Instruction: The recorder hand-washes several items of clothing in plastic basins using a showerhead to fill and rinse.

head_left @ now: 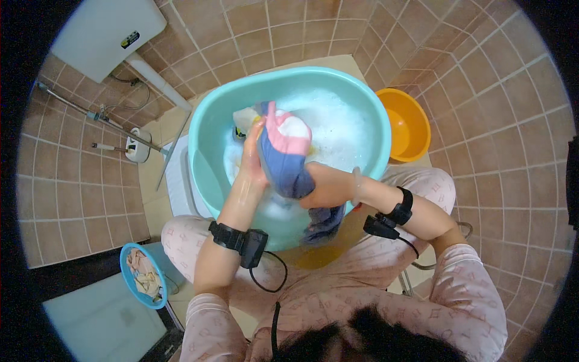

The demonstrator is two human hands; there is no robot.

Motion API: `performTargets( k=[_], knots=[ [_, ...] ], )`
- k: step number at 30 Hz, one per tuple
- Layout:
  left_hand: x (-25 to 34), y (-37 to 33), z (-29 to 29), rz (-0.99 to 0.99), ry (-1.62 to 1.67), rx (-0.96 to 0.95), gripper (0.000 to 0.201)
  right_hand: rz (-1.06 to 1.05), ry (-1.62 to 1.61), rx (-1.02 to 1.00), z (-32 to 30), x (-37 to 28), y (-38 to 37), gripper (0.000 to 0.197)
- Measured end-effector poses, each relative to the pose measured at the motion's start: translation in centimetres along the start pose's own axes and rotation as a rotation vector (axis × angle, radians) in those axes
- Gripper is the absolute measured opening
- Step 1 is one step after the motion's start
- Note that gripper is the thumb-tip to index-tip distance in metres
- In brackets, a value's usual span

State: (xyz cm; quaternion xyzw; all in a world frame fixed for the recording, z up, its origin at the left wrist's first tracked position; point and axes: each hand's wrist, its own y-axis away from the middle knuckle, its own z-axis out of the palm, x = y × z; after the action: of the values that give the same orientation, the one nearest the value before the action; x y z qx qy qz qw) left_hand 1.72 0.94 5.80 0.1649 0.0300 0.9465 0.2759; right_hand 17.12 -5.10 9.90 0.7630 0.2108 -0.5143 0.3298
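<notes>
A wet blue, pink and white garment (283, 161) is held up over a large turquoise basin (202, 90) of sudsy water. My left hand (254, 158) grips it along its left side, fingers partly hidden behind the cloth. At its lower right, my right hand (329, 184) is closed round the blue part. Below my right hand, a dark blue piece of cloth (325, 223) hangs at the basin's near rim; whether it belongs to the same garment I cannot tell. White suds (344, 120) cover much of the water. A pale cloth with a dark patch (244, 118) lies in the basin beyond my left hand.
An orange basin (416, 127) stands on the right, by the tiled wall. A blue basket of clothes (125, 265) sits at lower left. Left of the big basin are a white squat toilet (180, 175), a toilet brush holder (140, 145) and a metal pipe (123, 128).
</notes>
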Motion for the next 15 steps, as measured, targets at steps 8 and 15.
performTargets(
  k=[8,15],
  knots=[
    [-0.6,-0.9,-8.5,-0.248,-0.996,0.248,0.026,0.196,0.923,-0.191,1.2,0.2,-0.7,0.022],
    [-0.1,1.0,-11.5,-0.367,-1.762,0.456,0.053,0.27,0.997,-0.163,-1.4,1.0,-0.5,0.025]
  ],
)
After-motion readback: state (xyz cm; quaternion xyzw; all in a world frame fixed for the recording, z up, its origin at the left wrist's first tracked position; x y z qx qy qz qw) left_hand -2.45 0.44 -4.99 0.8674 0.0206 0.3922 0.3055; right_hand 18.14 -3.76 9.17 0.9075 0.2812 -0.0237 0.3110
